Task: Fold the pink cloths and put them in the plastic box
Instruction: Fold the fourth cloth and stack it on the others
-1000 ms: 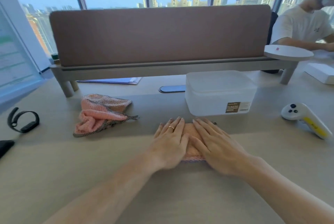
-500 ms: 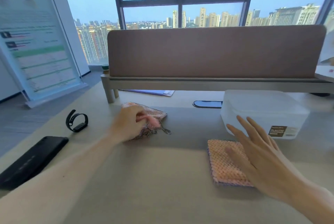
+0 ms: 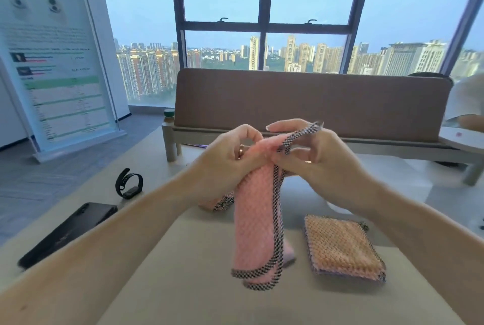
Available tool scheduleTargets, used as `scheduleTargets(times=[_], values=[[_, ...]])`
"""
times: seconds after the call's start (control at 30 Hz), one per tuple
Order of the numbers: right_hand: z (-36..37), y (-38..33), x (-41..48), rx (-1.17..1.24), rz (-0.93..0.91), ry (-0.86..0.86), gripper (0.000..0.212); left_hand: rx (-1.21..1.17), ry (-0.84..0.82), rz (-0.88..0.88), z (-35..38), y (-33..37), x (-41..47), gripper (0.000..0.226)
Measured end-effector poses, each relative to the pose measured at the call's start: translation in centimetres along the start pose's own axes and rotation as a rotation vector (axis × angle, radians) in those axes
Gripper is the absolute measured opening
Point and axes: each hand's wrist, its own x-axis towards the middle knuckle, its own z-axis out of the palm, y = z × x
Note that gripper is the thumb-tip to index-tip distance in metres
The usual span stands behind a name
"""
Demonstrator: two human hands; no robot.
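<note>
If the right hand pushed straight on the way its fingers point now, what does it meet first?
Its fingers point left, so the right hand would probably meet the left hand first, right beside it on the hanging pink cloth. Depth is unclear.

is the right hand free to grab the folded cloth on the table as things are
Probably not yet. The folded cloth lies bare, just below the right hand, with nothing in between, but that hand and the left hand are both pinching the hanging cloth, which it would have to release first.
</note>
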Motion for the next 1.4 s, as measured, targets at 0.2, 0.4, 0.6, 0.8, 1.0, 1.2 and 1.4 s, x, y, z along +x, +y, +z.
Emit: scheduleTargets(times=[0.2, 0.4, 0.6, 0.8, 1.0, 1.2, 1.4], values=[[0.1, -1.4, -1.5, -0.072, 0.134, 0.018, 0.013, 0.285, 0.261, 0.049, 1.1, -0.4, -3.0, 0.031], [0.7, -3.8, -2.4, -0.128, 0.15, -0.023, 0.017, 0.17, 0.237, 0.028, 3.3, 0.4, -6.0, 0.026], [-0.2, -6.3, -3.6, -0.26, 0.161, 0.044, 0.016, 0.092, 0.245, 0.0, 2.2, 0.0, -6.3, 0.008], [-2.6, -6.7, -4.8, -0.217, 0.177, 0.14, 0.014, 0.44, 0.374, -0.035, 0.7, 0.5, -6.7, 0.01], [-3.2, -6.3, -6.1, -0.248, 0.224, -0.031, 0.053, 0.581, 0.31, 0.131, -0.3, 4.5, -6.7, 0.013], [1.8, -6.2, -8.0, -0.44, 0.039, -0.071, 0.049, 0.718, 0.202, 0.342, 0.4, 8.5, -7.1, 0.008], [-0.4, -5.3, -10.0, -0.61, -0.042, 0.055, 0.022, 0.823, 0.068, 0.245, -1.2, 7.9, -9.1, 0.02]])
